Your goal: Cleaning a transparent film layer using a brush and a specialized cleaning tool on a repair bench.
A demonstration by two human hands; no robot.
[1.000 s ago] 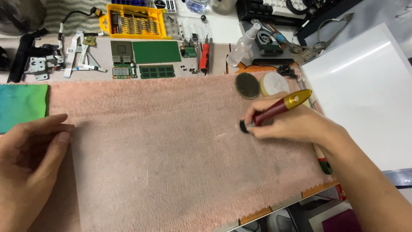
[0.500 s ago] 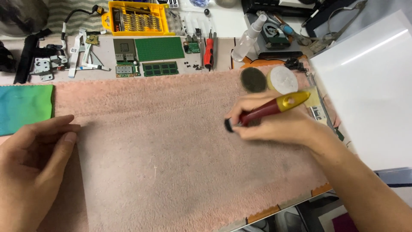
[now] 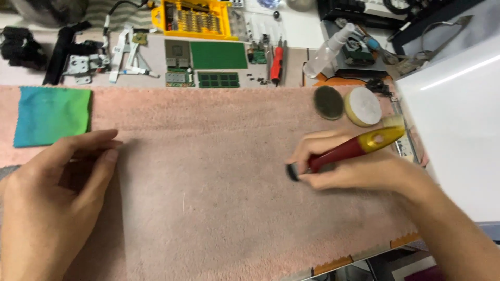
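Pink towelling [image 3: 219, 208] covers the worktop, a teal cloth [image 3: 51, 115] at its left end. Left hand [image 3: 49, 203] lies flat and empty on it; right hand [image 3: 359, 166] has its grip closed around a red-and-yellow brush [image 3: 346, 151], whose dark tip touches the towel near two round pads [image 3: 346, 104].

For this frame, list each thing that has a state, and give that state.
Right hand: gripping the brush.
Red-and-yellow brush: tilted, dark tip down on the towel.
Left hand: empty, flat on the towel.
Pink towel: spread flat.
Green cloth: lying flat.
Yellow bit case: open.
Round tin: lid off, dark lid beside it.
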